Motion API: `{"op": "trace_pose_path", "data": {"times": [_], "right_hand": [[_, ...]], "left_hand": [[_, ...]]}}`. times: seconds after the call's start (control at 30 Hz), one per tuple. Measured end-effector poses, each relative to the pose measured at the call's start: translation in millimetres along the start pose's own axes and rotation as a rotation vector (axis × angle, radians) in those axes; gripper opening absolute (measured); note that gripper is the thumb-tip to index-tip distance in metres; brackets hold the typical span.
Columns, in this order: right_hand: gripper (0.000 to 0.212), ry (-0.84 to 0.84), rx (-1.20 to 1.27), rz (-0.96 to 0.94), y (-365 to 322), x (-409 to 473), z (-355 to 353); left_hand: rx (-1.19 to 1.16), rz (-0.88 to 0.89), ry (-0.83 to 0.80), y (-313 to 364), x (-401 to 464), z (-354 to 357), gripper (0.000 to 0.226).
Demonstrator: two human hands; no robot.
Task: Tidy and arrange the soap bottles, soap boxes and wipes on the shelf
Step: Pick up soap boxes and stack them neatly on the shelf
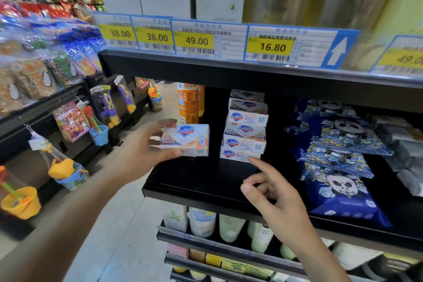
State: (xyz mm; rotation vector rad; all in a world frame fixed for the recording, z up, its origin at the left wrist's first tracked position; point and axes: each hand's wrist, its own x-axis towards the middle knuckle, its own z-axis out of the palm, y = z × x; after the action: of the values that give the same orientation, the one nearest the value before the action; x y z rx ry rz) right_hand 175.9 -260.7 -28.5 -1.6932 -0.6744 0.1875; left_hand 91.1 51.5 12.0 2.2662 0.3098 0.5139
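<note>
My left hand [146, 146] grips a white soap box [186, 139] with a blue shield logo, held in the air at the left end of the black shelf [194, 181]. To its right stands a stack of several matching soap boxes [246, 128], slightly uneven. My right hand [272, 194] hovers in front of the stack, its forefinger stretched out and touching the bottom box, the other fingers curled and holding nothing. Two orange soap bottles [188, 103] stand upright at the back left. Dark blue wipes packs [336, 158] with panda prints lie piled to the right.
Yellow price tags [196, 40] line the upper shelf edge just above. Silver packs [407, 151] lie at the far right. Pale bottles [203, 222] and small boxes fill the lower shelves. Hanging toys and buckets [98, 135] crowd the rack across the aisle on the left.
</note>
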Motion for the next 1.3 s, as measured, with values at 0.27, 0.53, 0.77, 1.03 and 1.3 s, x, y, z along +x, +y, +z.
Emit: {"op": "trace_pose_path", "data": {"times": [0.27, 0.53, 0.77, 1.03, 1.3], "right_hand": [[0.035, 0.023, 0.008, 0.036, -2.0, 0.0, 0.4], [0.024, 0.037, 0.012, 0.06, -1.9, -0.4, 3.0], [0.022, 0.075, -0.002, 0.044, -1.8, 3.3, 6.2], [0.059, 0.399, -0.49, -0.072, -11.3, 65.0, 8.8], [0.07, 0.317, -0.831, -0.061, 18.1, 84.8, 6.9]], "left_hand": [[-0.204, -0.126, -0.074, -40.0, 44.5, -16.6, 0.077], [-0.186, -0.138, -0.106, -41.0, 48.9, -14.2, 0.077], [0.038, -0.005, 0.228, -15.0, 4.2, 0.8, 0.05], [0.363, 0.19, -0.014, -7.8, -57.4, 71.6, 0.044], [0.48, 0.251, -0.005, -15.9, -58.8, 74.3, 0.043]]}}
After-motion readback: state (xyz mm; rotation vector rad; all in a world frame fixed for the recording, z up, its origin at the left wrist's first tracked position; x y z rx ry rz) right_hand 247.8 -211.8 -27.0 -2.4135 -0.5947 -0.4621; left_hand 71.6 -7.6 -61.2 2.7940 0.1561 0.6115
